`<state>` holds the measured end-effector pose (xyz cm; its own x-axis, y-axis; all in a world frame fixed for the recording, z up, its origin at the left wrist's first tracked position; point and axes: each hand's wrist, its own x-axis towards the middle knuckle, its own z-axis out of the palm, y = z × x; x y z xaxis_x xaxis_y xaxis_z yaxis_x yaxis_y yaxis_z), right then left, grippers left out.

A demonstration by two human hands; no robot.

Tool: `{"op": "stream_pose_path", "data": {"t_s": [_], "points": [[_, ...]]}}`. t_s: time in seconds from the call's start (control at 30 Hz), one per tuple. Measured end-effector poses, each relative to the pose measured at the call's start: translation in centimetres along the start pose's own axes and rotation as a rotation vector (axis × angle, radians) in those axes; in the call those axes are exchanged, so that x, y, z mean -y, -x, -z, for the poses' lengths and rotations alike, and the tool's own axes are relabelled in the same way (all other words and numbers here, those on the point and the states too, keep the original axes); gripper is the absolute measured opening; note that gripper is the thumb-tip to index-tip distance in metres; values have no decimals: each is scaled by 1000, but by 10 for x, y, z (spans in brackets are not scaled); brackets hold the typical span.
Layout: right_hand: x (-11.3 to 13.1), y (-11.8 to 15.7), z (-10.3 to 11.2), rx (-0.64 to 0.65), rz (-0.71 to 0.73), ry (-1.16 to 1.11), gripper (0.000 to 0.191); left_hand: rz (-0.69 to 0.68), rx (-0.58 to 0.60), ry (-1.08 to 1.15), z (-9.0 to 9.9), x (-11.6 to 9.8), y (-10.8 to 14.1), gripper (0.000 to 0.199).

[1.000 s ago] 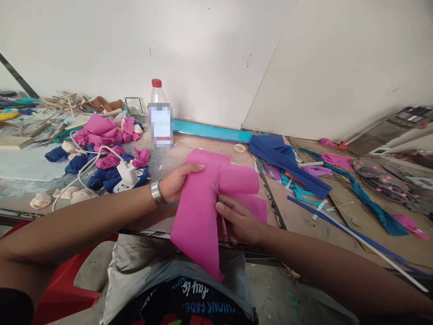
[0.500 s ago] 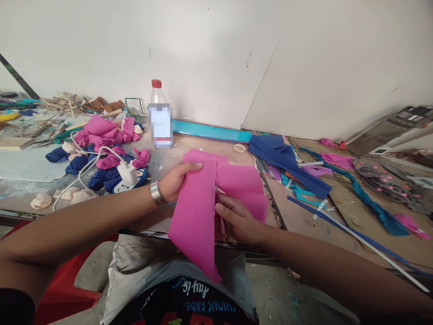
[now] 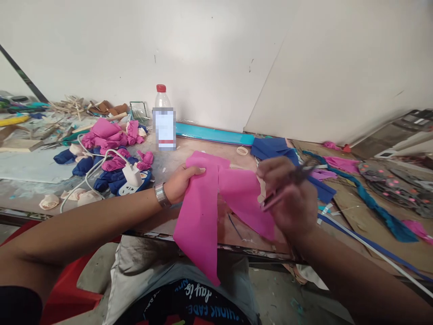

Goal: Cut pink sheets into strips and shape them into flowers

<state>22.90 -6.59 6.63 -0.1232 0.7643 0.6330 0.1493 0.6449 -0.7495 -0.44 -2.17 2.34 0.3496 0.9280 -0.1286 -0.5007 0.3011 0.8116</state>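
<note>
My left hand pinches the upper part of a pink sheet, thumb on top; whether it is paper or cloth I cannot tell. The sheet hangs over the table edge toward my lap. A slit splits it, and a second pink flap spreads to the right. My right hand, smeared by motion, is closed on scissors with pinkish handles; their dark blades point up and right. Its fingertips are at the right edge of the flap, but whether they grip it I cannot tell.
Pink and blue rolled pieces lie at left beside a power strip with a white plug and cable. Behind stands a red-capped bottle. A tape ring, blue sheets and a long white stick lie toward the right.
My right hand has moved right and up with the scissors, out of the slit. The right flap now spreads open and hangs lower. My left hand keeps its hold.
</note>
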Motion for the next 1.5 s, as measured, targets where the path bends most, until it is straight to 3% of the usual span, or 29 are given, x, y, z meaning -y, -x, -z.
{"op": "stream_pose_path", "data": {"t_s": [0.07,0.2,0.27,0.4,0.6,0.7,0.8,0.87,0.93,1.03,1.2,1.23,1.37,1.5], "points": [[-2,-17,-1,-56,-104,-142,41,-14,-6,-20,0,1,0,23],[-21,-32,-4,68,-548,-377,43,-23,3,-30,2,2,-2,20],[-31,-31,-5,107,-607,-439,46,-15,6,-29,3,2,-2,19],[-43,-30,-4,31,-540,-470,48,16,-2,-27,2,2,-1,22],[-58,-32,-2,-49,-463,-344,49,28,-27,-55,-1,3,-1,30],[-60,-31,2,-77,-296,-193,46,32,-49,-72,-1,3,-1,30],[-44,-25,3,-111,-156,-97,45,15,-49,-45,-1,3,-2,28],[-24,-18,0,5,-298,-199,48,-7,-48,-15,-2,3,-2,26],[-4,-10,-4,226,-486,-386,54,-23,-49,12,-3,2,-3,26],[18,-1,-10,518,-653,-400,55,-44,-44,38,-5,-1,-4,30],[11,8,-16,818,-847,-502,52,-48,-17,88,-3,-4,-5,35],[4,10,-18,791,-838,-484,53,-21,-1,96,-2,-4,-5,35],[-23,11,-23,463,-737,-446,49,98,63,99,4,-4,-5,33],[-27,8,-26,201,-585,-414,45,148,78,105,7,-3,-3,31]]}}
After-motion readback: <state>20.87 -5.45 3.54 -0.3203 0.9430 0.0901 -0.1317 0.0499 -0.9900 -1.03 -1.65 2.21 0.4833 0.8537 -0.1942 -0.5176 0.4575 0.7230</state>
